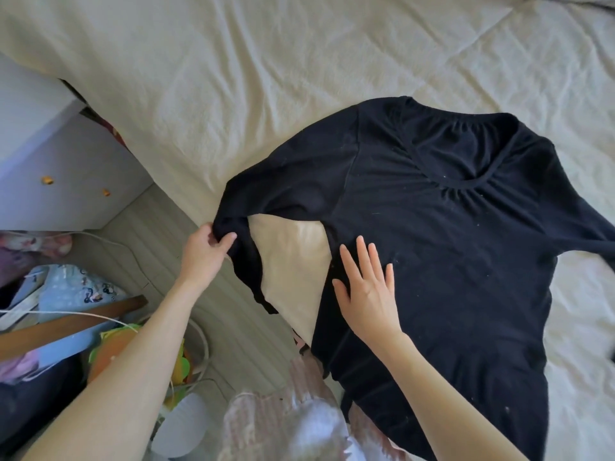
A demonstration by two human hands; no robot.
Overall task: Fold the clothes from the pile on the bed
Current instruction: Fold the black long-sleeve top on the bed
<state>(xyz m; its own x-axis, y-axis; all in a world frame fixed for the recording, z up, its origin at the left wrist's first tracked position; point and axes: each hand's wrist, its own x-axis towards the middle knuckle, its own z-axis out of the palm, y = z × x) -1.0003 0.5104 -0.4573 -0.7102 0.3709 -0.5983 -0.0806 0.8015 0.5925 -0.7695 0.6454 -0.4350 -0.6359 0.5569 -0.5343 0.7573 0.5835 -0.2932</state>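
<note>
From the head camera, a black long-sleeved top (449, 244) lies spread front-up on the cream bedspread (233, 78), toward the near right part of the bed, its gathered round neckline pointing to the far side and its hem hanging toward the near edge. The left hand (204, 252) pinches the top's left sleeve (266, 201) at a bend near the bed's left edge, thumb and fingers curled round a bunch of the dark cloth, so the sleeve arches up and then drops toward the near side; a wedge of bedspread shows between sleeve and body. The right hand (367, 287) rests flat on the body of the top just right of that gap, fingers straight and slightly spread, palm down, holding nothing. The right sleeve (592, 224) runs off the right border of the view. Left of the bed stands a white drawer unit (66, 181) with small orange knobs, and on the pale floor (173, 234) near it lie patterned fabrics, a wooden slat (66, 322) and white cables.
</note>
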